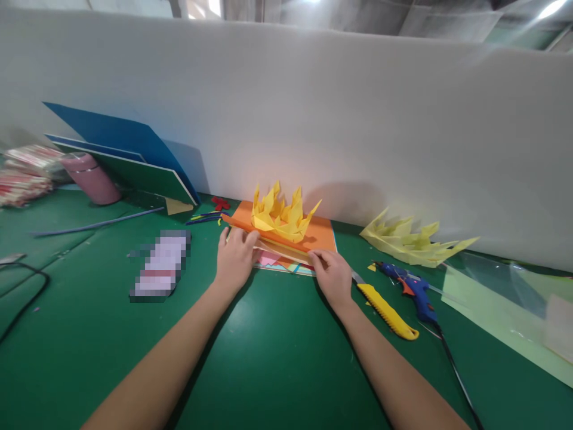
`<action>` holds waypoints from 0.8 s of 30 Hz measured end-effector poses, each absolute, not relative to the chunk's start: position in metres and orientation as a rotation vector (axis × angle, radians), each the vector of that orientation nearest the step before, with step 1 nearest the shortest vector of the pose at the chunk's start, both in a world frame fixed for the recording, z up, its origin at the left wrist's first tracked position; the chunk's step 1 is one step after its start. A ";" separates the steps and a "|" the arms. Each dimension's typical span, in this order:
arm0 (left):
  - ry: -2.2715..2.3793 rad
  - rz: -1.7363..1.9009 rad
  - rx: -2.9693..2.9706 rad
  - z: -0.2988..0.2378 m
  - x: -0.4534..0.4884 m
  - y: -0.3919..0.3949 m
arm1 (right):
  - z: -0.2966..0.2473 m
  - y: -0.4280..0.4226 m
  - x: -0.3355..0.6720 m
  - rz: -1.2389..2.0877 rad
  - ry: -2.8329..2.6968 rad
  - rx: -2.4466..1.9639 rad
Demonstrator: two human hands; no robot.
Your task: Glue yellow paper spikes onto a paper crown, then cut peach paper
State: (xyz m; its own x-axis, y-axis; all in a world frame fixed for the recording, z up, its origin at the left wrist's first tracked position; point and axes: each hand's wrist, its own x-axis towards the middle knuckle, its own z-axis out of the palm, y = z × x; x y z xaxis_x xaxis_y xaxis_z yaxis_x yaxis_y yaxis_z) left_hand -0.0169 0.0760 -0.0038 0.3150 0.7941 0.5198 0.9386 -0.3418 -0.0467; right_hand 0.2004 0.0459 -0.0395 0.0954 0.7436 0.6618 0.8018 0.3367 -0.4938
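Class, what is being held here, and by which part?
Orange paper, by its raised near edge: the left hand holds toward the left end, the right hand toward the right.

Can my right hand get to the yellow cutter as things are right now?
Probably yes. The yellow cutter lies just to the right of your right hand, and nothing seems to block its handle, though that hand would likely have to let go of the orange paper first.

Both arms (168, 355) stretch forward, left grip (237, 254) and right grip (332, 276) curled.
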 end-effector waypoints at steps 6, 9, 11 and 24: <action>-1.305 -0.531 -2.343 -0.001 -0.016 0.078 | -0.038 0.045 0.200 -0.117 -1.695 -1.402; -1.351 -0.628 -2.365 0.002 -0.018 0.082 | -0.037 0.044 0.199 -0.140 -1.748 -1.380; -1.379 -0.736 -2.394 0.005 -0.018 0.084 | -0.036 0.044 0.198 -0.157 -1.785 -1.365; -1.070 -0.780 -2.608 0.024 -0.027 0.046 | -0.037 0.043 0.198 -0.208 -1.890 -1.345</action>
State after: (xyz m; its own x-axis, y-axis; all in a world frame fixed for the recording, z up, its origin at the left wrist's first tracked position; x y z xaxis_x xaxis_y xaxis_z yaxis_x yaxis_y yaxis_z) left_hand -0.0274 0.0463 0.0239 0.5948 0.5876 0.5485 0.7023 -0.7119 0.0011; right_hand 0.1975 0.0428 -0.0367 -0.1247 0.7257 0.6766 0.8556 0.4239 -0.2970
